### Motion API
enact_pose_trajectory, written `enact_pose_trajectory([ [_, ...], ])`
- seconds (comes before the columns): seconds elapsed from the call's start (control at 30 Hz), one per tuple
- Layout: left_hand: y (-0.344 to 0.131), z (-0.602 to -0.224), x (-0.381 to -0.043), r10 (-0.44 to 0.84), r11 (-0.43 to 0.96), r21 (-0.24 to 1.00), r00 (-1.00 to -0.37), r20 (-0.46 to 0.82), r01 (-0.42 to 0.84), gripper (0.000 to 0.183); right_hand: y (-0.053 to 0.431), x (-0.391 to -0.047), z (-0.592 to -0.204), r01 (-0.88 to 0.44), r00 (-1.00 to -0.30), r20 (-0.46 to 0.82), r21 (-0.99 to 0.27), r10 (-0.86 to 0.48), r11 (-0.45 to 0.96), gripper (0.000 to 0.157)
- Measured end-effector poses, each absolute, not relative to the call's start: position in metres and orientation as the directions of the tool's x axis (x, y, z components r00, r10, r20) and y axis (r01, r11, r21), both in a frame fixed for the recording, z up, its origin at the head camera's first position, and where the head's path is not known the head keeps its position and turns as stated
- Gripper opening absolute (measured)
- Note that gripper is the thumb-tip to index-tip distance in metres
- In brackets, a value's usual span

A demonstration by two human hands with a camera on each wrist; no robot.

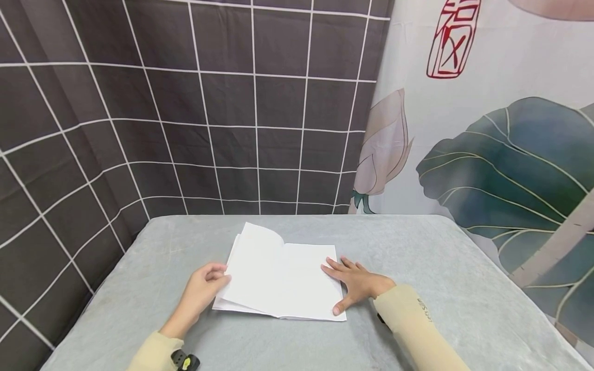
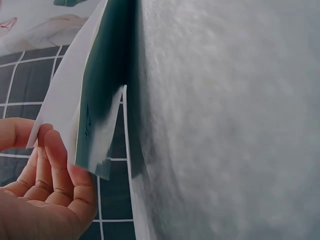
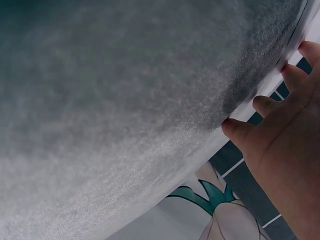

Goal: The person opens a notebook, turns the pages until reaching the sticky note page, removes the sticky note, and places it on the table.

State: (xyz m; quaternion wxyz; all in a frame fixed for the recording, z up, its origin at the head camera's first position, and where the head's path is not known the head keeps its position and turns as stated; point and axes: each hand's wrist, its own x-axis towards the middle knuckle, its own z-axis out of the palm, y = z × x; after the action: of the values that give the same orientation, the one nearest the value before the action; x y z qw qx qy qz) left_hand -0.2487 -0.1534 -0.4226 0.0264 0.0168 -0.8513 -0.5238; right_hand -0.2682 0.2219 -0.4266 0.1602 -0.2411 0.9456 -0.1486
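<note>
An open notebook [image 1: 303, 281] with blank white pages lies on the table in the head view. Its left page [image 1: 255, 268] is raised and curves upward near the fold. At that page's outer edge, my left hand [image 1: 203, 286] pinches the paper. The left wrist view shows the lifted page [image 2: 65, 75] between the fingers of the left hand [image 2: 55, 195], beside a teal cover [image 2: 102, 90] standing away from the table. My right hand [image 1: 359, 282] rests with spread fingers on the right page's outer edge. Its fingertips touch down in the right wrist view, where the right hand [image 3: 285, 135] is partly cut off.
A grey cloth covers the table [image 1: 167, 257] around the notebook. Behind it hangs a dark curtain [image 1: 232, 103] with a white grid. A pale curtain [image 1: 487, 129] printed with lotus leaves hangs at the right.
</note>
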Motion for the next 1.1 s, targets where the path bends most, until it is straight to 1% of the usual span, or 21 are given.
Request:
enact_pose_trajectory([
  [0.17, -0.158, -0.425, -0.247, -0.054, 0.444, 0.896, -0.999, -0.003, -0.027, 0.031, 0.221, -0.267, -0.425, -0.398, -0.832, -0.237, -0.373, -0.501, 0.838, 0.111],
  [0.47, -0.163, -0.428, -0.248, -0.041, 0.48, 0.876, -0.999, -0.024, -0.041, 0.036, 0.222, -0.266, -0.425, -0.384, -0.838, -0.244, -0.371, -0.487, 0.846, 0.111],
  [1.1, -0.169, -0.43, -0.251, 0.004, 0.551, 0.834, -0.999, -0.046, -0.036, 0.041, 0.221, -0.266, -0.424, -0.38, -0.844, -0.247, -0.349, -0.475, 0.857, 0.108],
])
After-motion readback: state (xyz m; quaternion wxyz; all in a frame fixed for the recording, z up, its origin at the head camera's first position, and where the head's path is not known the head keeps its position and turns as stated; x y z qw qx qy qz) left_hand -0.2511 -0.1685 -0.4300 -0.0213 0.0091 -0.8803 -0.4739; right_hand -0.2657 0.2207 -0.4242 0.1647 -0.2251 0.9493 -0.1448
